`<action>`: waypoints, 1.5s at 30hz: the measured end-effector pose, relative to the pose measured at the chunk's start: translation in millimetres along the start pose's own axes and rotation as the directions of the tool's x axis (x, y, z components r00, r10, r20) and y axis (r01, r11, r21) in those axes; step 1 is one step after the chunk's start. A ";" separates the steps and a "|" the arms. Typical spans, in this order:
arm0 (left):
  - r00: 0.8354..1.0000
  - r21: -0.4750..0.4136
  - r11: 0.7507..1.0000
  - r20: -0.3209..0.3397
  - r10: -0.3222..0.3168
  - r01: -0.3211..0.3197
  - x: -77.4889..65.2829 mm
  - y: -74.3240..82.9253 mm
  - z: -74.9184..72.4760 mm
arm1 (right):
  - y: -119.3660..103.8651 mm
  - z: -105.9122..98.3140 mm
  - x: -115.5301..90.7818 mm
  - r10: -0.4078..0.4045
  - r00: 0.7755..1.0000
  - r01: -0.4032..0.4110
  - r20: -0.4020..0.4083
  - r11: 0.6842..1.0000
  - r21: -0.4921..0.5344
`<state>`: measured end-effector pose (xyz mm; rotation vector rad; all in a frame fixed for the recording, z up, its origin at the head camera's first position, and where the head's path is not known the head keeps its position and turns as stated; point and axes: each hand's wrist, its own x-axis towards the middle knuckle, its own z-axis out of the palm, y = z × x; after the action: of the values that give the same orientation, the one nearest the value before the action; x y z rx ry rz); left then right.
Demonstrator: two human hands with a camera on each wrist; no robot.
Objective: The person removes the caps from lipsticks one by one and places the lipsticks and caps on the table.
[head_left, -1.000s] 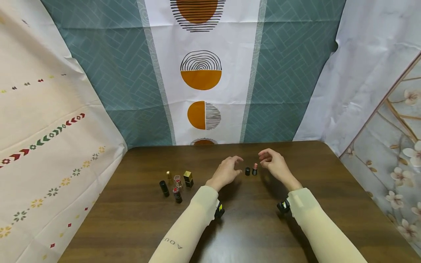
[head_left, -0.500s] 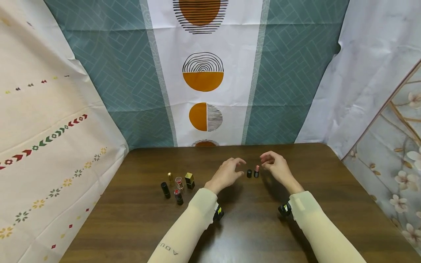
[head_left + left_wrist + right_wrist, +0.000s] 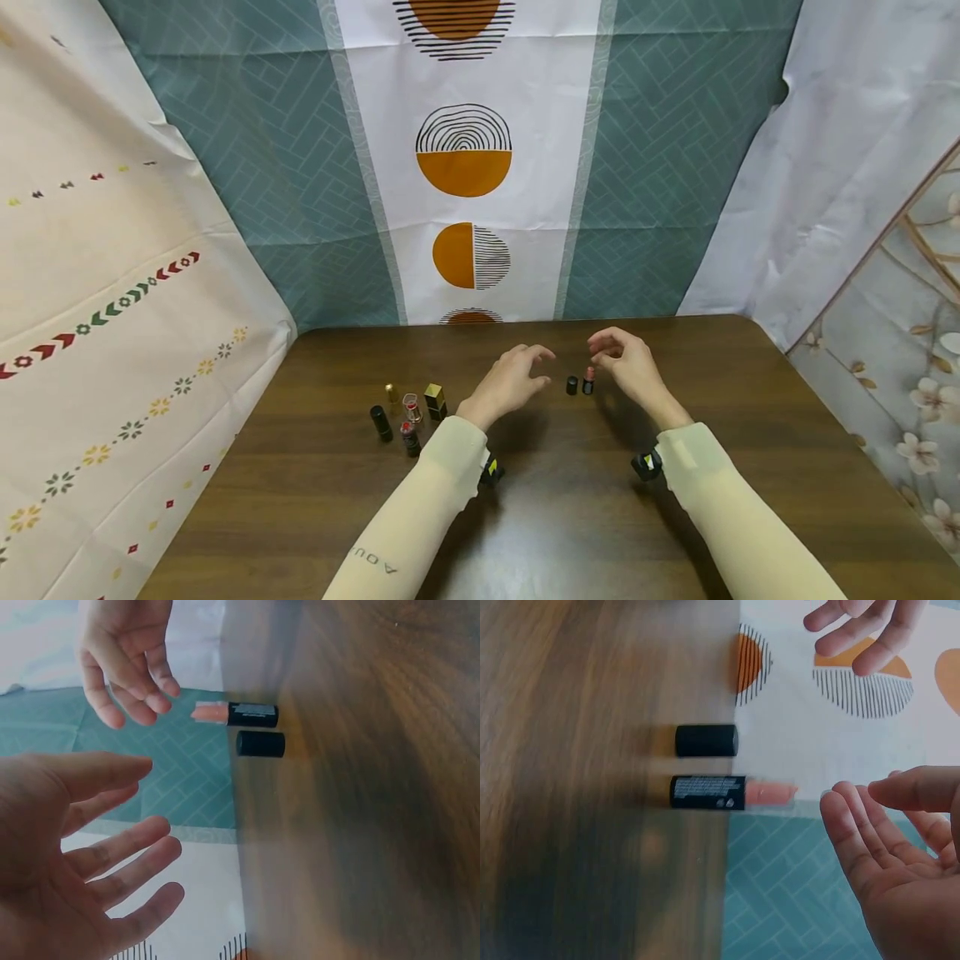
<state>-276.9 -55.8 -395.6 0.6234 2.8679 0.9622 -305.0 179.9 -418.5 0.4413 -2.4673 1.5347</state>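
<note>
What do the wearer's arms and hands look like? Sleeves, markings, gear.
Left sleeve and right sleeve: long, pale cream-yellow. Dark lettering on the left forearm. Small black device at each wrist: left device with a yellow-green mark, right device with a paler one. Left hand and right hand: no gloves.

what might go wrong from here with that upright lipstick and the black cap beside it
The pink lipstick stands upright on a narrow base, so a bump from the right hand could tip it. The black cap stands close beside it, so grasping one may knock the other. In the head view, the left sleeve appears near the red-topped tube; it might brush it, though clearance is hard to judge.
</note>
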 end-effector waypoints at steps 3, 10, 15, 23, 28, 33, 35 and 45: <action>1.000 -0.003 1.000 -0.007 -0.009 0.008 -1.3 -2.2 -3.1 | -6.0 1.9 0.0 0.001 0.999 -0.002 0.032 0.999 0.037; 1.000 -0.019 1.000 -0.016 -0.022 0.021 -7.4 -4.3 -16.5 | -14.1 7.7 0.5 -0.006 0.994 -0.003 0.112 0.997 0.080; 0.999 -0.009 1.000 -0.032 -0.025 0.025 -11.7 -2.6 -29.2 | -22.2 12.0 -0.9 -0.009 0.985 -0.005 0.170 0.997 0.083; 0.998 -0.015 0.998 -0.031 -0.059 0.058 -21.2 -6.9 -45.5 | -25.6 20.8 -0.5 -0.013 0.975 -0.012 0.221 0.994 0.112; 0.996 -0.020 0.996 -0.044 -0.083 0.082 -28.2 -12.0 -54.8 | -27.6 25.3 -1.9 -0.015 0.962 -0.019 0.273 0.992 0.121; 0.994 -0.024 0.996 -0.059 -0.091 0.090 -34.3 -14.9 -67.3 | -30.4 28.7 -2.2 -0.051 0.952 0.021 0.300 0.994 0.103; 0.994 -0.029 0.995 -0.056 -0.092 0.091 -36.8 -15.1 -71.8 | -31.3 29.6 -2.0 -0.060 0.950 0.030 0.306 0.994 0.102; 0.990 0.005 0.991 -0.027 -0.137 0.137 -46.8 -19.9 -84.2 | -29.0 41.6 -1.1 -0.053 0.941 0.002 0.335 0.989 0.150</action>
<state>-255.8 -136.3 -343.1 0.4109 2.8928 0.9482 -294.3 130.6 -412.9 0.8262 -2.5840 1.7657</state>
